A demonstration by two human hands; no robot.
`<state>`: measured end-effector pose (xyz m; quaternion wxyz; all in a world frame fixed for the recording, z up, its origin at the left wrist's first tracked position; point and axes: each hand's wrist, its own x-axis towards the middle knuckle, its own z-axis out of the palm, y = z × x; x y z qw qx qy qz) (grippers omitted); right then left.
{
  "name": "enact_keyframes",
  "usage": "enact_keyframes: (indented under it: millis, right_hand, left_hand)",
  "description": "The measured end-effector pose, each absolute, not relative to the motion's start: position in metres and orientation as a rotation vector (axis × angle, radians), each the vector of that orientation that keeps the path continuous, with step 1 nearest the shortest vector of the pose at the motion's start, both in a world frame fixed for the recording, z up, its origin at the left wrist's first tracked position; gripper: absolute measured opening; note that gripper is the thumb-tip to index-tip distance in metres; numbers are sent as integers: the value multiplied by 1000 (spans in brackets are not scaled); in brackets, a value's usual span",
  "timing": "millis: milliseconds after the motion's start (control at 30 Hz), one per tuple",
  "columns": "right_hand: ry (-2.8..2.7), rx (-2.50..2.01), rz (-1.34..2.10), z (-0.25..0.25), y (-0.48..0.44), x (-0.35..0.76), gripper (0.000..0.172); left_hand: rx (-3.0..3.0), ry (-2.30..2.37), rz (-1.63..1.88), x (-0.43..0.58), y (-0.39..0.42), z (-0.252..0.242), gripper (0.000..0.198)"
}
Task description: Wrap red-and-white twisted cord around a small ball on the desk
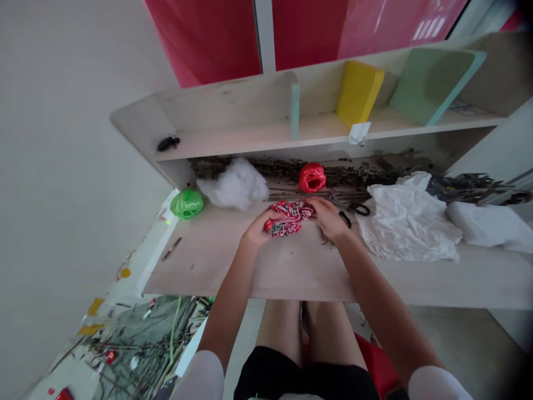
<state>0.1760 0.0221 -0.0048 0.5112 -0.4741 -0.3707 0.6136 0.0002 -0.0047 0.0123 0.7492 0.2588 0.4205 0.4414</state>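
Observation:
A bundle of red-and-white striped cloth [288, 218] lies gathered between my two hands on a pale wooden desk [250, 266]. My left hand [258, 228] grips its left side, and my right hand [327, 219] presses its right end. Just beyond the bundle sits a red ball of raffia [312, 177]. Black-handled scissors [358, 209] lie close to my right hand, partly hidden by crumpled white paper [408, 219]. Further left are a white tuft of fibre stuffing [237, 184] and a green ball of raffia [187, 203].
Dried twigs [291, 169] lie along the back of the desk, below a shelf [250, 133] holding a yellow block [358, 91] and a green board [433, 86]. A white wall [75, 166] stands left. Cut branches [141, 350] lie on the floor below.

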Motion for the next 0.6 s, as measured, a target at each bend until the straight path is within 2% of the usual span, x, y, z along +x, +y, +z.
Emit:
enact_keyframes:
  millis: [167,433,600]
  right_hand:
    - [-787,-1104,1361,0,23,179,21]
    - [-777,-1020,1432,4,23,182,12]
    - [-782,-923,1585,12,18,182,21]
  left_hand:
    - [634,899,985,0,-4,13,26]
    - [728,933,1069,-4,-1,6,26]
    - [747,927,1141,-6,0,4,32]
